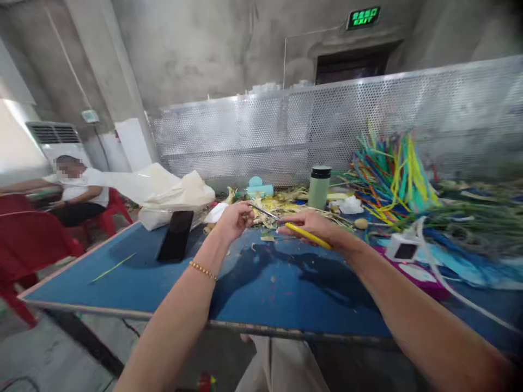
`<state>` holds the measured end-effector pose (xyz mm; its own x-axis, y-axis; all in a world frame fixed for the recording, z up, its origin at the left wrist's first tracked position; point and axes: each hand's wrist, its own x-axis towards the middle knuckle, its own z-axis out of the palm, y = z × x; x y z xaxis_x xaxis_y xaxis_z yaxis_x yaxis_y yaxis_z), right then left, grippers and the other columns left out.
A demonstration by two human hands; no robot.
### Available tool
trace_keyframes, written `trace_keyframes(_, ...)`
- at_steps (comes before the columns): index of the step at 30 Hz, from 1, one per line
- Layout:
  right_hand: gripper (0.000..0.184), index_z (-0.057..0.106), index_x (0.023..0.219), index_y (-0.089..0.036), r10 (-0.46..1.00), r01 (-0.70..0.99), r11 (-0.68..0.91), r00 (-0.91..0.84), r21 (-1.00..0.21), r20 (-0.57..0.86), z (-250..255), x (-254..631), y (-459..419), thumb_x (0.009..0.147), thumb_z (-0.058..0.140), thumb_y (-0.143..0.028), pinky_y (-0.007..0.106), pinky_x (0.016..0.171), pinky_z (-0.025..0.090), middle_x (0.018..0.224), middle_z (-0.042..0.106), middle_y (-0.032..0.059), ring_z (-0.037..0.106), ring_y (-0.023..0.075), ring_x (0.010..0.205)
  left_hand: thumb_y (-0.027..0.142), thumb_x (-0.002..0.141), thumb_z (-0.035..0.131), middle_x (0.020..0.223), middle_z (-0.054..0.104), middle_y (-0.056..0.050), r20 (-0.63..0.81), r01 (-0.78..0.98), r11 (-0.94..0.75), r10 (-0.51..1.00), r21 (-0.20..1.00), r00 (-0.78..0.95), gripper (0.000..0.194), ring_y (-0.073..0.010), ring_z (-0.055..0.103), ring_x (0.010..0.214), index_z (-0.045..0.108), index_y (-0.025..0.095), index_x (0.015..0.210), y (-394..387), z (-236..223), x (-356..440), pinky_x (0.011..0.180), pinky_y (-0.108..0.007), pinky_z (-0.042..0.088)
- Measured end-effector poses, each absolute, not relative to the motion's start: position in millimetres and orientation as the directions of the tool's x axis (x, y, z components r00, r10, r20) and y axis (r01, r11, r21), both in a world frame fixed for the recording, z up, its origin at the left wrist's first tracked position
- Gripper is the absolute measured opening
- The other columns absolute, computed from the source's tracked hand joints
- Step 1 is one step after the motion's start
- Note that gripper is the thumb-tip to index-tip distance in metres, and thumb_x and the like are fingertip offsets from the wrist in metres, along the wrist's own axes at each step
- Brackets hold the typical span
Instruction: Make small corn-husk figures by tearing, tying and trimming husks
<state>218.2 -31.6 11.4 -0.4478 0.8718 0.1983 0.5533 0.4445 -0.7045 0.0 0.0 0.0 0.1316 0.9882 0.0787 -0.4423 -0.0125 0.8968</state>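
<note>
fingers of the right hand (pixel 314 224) close around a yellow-handled tool (pixel 307 234) above the tabletop (pixel 261 305), between its near and far edges, the long axis slanting toward the far left corner, metal end beside the left hand (pixel 236 220), whose curled fingertips' grip cannot be told.

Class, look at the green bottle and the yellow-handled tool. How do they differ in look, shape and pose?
Pose: the green bottle stands upright on the table, while the yellow-handled tool is held at a slant in the right hand.
Shape: the bottle is thick and rounded; the tool is slim.
Look: the bottle is pale green with a black band near its top; the tool pairs yellow with shiny metal.
Shared: both are longer than wide.
</note>
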Motion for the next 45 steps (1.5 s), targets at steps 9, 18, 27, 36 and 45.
trace_keyframes(9, 0.049, 0.074, 0.101, -0.015, 0.883, 0.535, 0.398, -0.443, -0.745, 0.154, 3.8, 218.4, -27.4, 0.068, 0.071, -0.052, 0.02, 0.042, 0.028, 0.055, 0.051, -0.0041, 0.037, 0.0062, 0.044, 0.003, 0.059, 0.052, 0.047, 0.051, 0.002, 0.091, -0.446, -0.011, 0.983, 0.895, 0.157, 0.022, -0.008, 0.042, 0.037, 0.053, 0.014, 0.078, 3.9, -4.2, 0.4, 0.04, -0.019, 0.031)
trace_keyframes(18, 0.052, 0.067, 0.106, -0.017, 0.909, 0.411, 0.198, -0.416, -0.89, 0.01, -4.4, 220.1, -25.1, 0.074, 0.067, -0.057, 0.015, 0.029, 0.026, 0.052, 0.046, -0.0062, 0.037, 0.0037, 0.035, 0.006, 0.058, 0.053, 0.047, 0.049, 0.002, 0.169, -0.432, -0.063, 0.963, 0.9, 0.211, 0.015, -0.0069, 0.038, 0.036, 0.048, 0.015, 0.069, 3.9, -4.9, 0.3, 0.039, -0.02, 0.025)
trace_keyframes(27, 0.054, 0.064, 0.118, -0.017, 0.9, 0.367, 0.205, -0.435, -0.907, 0.028, -2.1, 219.2, -29.8, 0.076, 0.068, -0.051, 0.014, 0.028, 0.026, 0.052, 0.046, -0.0068, 0.036, 0.0028, 0.034, 0.007, 0.059, 0.051, 0.046, 0.049, 0.001, 0.205, -0.435, -0.1, 0.958, 0.895, 0.202, 0.01, -0.0074, 0.038, 0.035, 0.048, 0.015, 0.064, 0.1, -2.2, 3.3, 0.04, -0.021, 0.027)
trace_keyframes(36, 0.053, 0.065, 0.115, -0.018, 0.907, 0.367, 0.211, -0.418, -0.906, 0.042, -3.6, 216.4, -29.5, 0.075, 0.068, -0.052, 0.014, 0.028, 0.027, 0.05, 0.044, -0.0073, 0.036, 0.0037, 0.034, 0.008, 0.059, 0.05, 0.045, 0.048, 0.002, 0.226, -0.402, -0.126, 0.95, 0.907, 0.213, 0.011, -0.008, 0.038, 0.035, 0.045, 0.017, 0.062, -0.5, -2.3, 3.3, 0.04, -0.023, 0.027)
trace_keyframes(45, 0.043, 0.066, 0.094, -0.015, 0.903, 0.378, 0.232, -0.426, -0.896, 0.054, 0.0, 213.2, -33.6, 0.074, 0.068, -0.053, 0.016, 0.027, 0.026, 0.045, 0.043, -0.0081, 0.034, 0.004, 0.03, 0.008, 0.057, 0.051, 0.045, 0.048, 0.002, 0.244, -0.376, -0.15, 0.946, 0.914, 0.216, 0.012, -0.0077, 0.038, 0.034, 0.045, 0.017, 0.062, -0.9, -3.3, 3.5, 0.039, -0.023, 0.028)
